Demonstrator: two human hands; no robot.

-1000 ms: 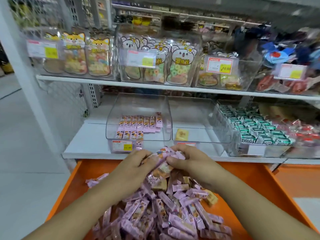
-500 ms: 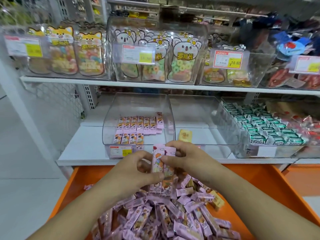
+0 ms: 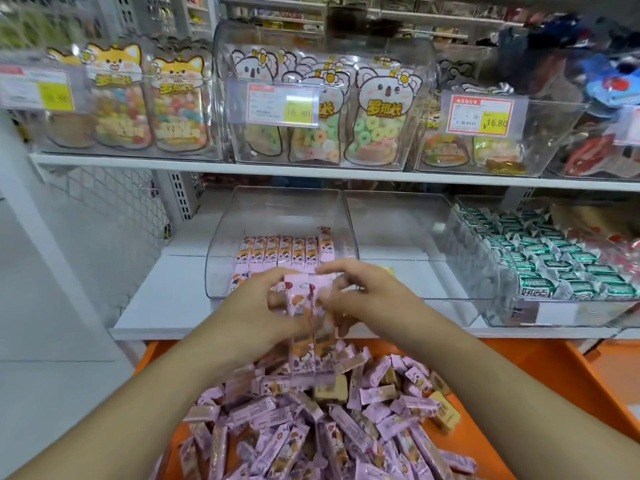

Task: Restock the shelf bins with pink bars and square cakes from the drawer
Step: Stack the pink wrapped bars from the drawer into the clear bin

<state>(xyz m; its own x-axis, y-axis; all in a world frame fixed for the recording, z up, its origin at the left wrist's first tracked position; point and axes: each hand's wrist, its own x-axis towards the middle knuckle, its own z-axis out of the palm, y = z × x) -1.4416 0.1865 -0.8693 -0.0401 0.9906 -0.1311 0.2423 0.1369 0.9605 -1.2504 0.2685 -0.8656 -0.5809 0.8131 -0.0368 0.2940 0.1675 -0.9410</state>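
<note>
My left hand and right hand are both curled in, pinching between them a small upright stack of pink-wrapped snack bars, held over the orange drawer and just in front of the clear plastic shelf bin. The grip is only at the sides, so I judge a bar could slide out and fall among the loose bars and tan square cakes below. A careless drop-in could also knock the neat rows of bars already in the bin askew.

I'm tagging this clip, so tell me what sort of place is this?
Most likely a snack or candy shop aisle. Clear shelf bins carry price tags, bagged sweets stand on the upper shelf, and an orange drawer below holds loose pink bars.
</note>
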